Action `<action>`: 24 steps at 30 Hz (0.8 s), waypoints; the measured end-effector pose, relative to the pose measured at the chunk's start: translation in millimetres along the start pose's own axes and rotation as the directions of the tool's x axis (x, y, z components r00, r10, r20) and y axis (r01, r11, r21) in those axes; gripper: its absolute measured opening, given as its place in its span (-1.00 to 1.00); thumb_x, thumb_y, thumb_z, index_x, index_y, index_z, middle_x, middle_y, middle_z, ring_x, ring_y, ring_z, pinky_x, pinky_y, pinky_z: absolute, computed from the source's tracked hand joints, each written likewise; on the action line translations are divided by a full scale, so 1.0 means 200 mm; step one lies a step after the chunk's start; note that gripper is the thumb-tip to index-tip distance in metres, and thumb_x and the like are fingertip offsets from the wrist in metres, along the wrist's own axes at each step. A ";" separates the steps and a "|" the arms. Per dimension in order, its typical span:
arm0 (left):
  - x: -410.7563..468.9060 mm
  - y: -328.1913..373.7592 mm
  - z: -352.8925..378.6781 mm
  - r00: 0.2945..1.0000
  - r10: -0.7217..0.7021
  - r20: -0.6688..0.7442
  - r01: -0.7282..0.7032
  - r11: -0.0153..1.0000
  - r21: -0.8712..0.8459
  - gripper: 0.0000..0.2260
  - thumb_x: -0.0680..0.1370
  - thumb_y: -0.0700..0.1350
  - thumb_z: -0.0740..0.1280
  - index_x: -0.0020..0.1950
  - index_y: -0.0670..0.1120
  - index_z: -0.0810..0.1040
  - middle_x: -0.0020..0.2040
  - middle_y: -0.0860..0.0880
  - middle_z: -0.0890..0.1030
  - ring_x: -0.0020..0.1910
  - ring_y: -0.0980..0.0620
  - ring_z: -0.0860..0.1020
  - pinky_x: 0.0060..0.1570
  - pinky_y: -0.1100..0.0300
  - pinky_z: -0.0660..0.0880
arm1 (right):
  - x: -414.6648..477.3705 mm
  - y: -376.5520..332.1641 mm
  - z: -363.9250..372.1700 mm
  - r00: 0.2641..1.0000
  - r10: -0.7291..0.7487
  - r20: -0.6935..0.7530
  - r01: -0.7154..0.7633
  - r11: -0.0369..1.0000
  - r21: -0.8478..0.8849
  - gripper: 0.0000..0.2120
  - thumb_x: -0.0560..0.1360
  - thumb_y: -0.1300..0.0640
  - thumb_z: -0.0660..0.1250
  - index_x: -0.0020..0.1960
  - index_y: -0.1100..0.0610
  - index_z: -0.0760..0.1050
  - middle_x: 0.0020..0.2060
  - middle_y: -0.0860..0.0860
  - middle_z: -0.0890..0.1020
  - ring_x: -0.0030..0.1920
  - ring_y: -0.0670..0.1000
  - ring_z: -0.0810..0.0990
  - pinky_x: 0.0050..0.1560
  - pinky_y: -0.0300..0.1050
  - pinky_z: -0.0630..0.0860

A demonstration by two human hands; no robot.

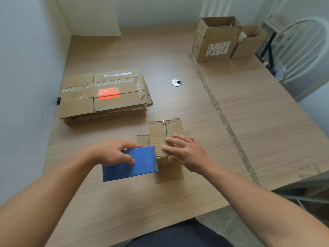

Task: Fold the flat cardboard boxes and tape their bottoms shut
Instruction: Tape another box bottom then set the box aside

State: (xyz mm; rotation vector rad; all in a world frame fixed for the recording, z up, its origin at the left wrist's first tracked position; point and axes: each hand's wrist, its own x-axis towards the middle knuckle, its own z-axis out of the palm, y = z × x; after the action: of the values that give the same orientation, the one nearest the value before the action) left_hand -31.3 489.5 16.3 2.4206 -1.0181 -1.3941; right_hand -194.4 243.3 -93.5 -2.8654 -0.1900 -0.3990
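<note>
Lower centre of the frame, we see the small brown cardboard box (pixel 160 136) standing on the pale wooden table (pixel 249 122), its bottom flaps folded shut on top. Our right hand (pixel 187 152) lies on those flaps, fingers spread and straight, pressing down. Just left of it our left hand (pixel 114 152) grips a blue flat rectangular tape dispenser (pixel 135 166), its right edge touching the box. The hands are apart. The stack of flat brown cardboard boxes (pixel 105 97) is upper left, and two open brown boxes (pixel 217 40) stand upper right.
</note>
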 end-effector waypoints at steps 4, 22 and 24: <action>0.00 -0.02 0.05 0.999 0.022 -0.046 -0.024 0.999 -0.044 -0.52 0.34 0.19 0.27 0.17 0.62 0.27 0.26 0.19 0.55 0.16 0.09 0.51 0.25 0.01 0.43 | -0.05 0.00 0.06 0.995 -0.050 -0.081 0.041 0.993 -0.109 -0.66 0.62 -0.09 0.20 0.38 -0.10 0.43 0.33 -0.05 0.55 0.36 0.06 0.46 0.25 0.01 0.32; -0.09 -0.25 0.09 0.980 -0.089 -0.176 0.093 0.995 0.018 -0.42 0.42 0.19 0.28 0.45 0.41 0.28 0.39 0.17 0.47 0.26 0.05 0.46 0.26 0.05 0.42 | -0.04 -0.02 0.08 0.999 0.043 0.007 -0.043 0.993 0.107 -0.54 0.68 -0.14 0.00 0.40 0.03 0.50 0.36 0.04 0.52 0.44 0.15 0.31 0.45 -0.16 0.19; -0.04 -0.20 0.07 0.975 -0.092 -0.202 0.113 0.989 0.093 -0.46 0.52 0.12 0.31 0.48 0.38 0.25 0.34 0.10 0.50 0.16 0.02 0.46 0.19 0.07 0.44 | -0.03 -0.03 0.07 0.998 0.053 0.028 -0.056 0.992 0.116 -0.57 0.66 -0.12 0.07 0.40 0.02 0.50 0.35 0.04 0.52 0.43 0.14 0.31 0.44 -0.19 0.17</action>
State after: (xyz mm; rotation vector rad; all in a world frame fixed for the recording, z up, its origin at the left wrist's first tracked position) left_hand -27.8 527.3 -3.6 2.6583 -0.9521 -1.1253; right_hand -198.0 250.8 -106.4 -2.7543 -0.1348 -0.3307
